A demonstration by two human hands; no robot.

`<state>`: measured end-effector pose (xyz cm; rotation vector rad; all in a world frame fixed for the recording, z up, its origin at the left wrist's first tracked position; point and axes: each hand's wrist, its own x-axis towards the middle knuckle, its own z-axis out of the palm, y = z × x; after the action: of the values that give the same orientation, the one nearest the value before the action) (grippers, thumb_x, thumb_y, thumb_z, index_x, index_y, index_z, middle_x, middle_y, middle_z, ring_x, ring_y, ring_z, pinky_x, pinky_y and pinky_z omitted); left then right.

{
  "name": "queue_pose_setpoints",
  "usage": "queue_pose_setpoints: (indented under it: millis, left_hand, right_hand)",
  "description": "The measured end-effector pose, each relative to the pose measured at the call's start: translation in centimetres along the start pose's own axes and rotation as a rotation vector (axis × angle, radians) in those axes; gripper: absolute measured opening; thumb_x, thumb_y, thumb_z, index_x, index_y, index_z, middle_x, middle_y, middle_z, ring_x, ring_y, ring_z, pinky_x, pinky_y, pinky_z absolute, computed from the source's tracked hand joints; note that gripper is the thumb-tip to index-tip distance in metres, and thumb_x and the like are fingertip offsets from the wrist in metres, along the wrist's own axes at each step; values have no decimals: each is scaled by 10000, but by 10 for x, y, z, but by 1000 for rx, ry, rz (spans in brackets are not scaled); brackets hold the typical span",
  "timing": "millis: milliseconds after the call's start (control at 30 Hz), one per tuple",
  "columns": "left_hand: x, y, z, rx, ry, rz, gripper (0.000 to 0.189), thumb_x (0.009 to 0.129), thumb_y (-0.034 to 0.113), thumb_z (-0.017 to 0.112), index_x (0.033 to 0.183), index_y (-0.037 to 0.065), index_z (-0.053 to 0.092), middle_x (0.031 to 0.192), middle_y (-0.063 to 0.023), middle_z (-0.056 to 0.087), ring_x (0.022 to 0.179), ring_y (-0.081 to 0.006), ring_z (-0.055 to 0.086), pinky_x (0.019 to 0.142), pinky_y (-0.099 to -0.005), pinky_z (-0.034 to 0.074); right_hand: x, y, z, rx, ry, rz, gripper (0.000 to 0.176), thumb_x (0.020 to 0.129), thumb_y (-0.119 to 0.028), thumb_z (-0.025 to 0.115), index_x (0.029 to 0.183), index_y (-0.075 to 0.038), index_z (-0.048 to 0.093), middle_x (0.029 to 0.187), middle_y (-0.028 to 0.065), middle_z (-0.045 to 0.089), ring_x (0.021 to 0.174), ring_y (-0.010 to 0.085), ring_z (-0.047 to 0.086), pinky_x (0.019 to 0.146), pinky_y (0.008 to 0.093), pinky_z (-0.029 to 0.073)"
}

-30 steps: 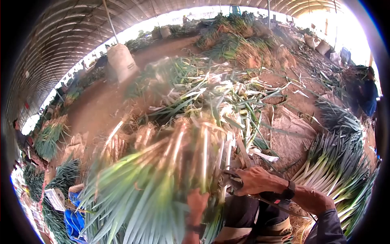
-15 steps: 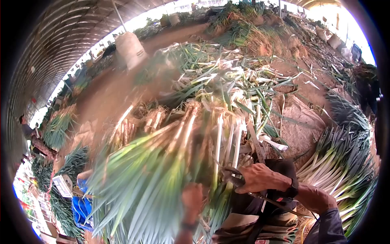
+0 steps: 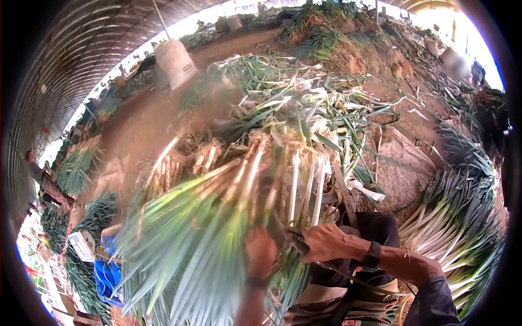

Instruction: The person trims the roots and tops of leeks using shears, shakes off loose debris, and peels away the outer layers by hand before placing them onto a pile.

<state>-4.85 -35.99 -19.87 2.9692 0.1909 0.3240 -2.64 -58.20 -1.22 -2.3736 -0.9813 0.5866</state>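
Note:
Long green onions [image 3: 209, 258] lie in a thick heap before me, white shanks and roots pointing away, green leaves toward me. My left hand [image 3: 261, 250] is closed over the right side of this heap, around a green onion whose blurred stalk [image 3: 275, 187] rises past the fingers; motion smears the fingertips. My right hand [image 3: 329, 243] is wrapped around a dark hand tool [image 3: 295, 239], its front end just right of my left hand. A thin hose [image 3: 356, 280] runs back under my right forearm. Several pale peeled stalks [image 3: 294, 187] stand beyond the tool.
Stripped leaves and peelings [image 3: 304, 100] are piled ahead. More green onions [image 3: 454, 223] lie in rows at right. A white sack [image 3: 175, 62] stands far left, and a blue crate [image 3: 107, 280] sits at lower left. Another person [image 3: 46, 179] is at the left edge.
My left hand has moved slightly up and toward the tool. My right hand has shifted left with the tool, so the two hands are closer together.

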Motion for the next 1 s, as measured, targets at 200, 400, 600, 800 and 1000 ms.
queue_pose_setpoints:
  millis: [200,400,600,800,1000]
  left_hand:
    - [17,-2,12,5,-8,-7,248,757,79,622,988,24,551,1035,-168,576,1013,-365,567,804,-482,486]
    - [18,2,30,-186,-109,-104,263,749,106,618,993,26,563,1040,-193,572,953,-399,591,742,-509,511]
    - [7,15,-2,-223,-127,-94,270,776,128,597,1029,34,587,1087,-222,574,975,-401,600,783,-508,506]
    - [8,12,-8,-249,-75,-96,227,812,121,584,1021,36,607,1094,-199,581,947,-409,603,786,-493,508]
    - [13,19,-30,-403,-150,-214,204,837,158,599,1004,42,613,1042,-193,593,936,-400,613,784,-484,501]
  right_hand:
    - [21,22,0,-89,42,71,620,736,-458,694,1019,76,557,676,183,607,628,348,629,568,442,503]
    - [29,27,-15,-29,11,195,822,688,-387,680,1431,-111,460,804,192,669,754,362,670,720,438,547]
    - [0,12,-25,-12,-117,175,605,696,-434,692,1095,12,600,763,186,663,684,349,655,694,440,537]
    - [-12,12,-7,-66,-157,101,554,715,-463,686,920,45,606,715,181,637,622,329,628,600,442,507]
    - [-17,11,-2,-58,-222,62,537,737,-474,681,870,37,584,693,165,622,600,302,615,584,433,504]
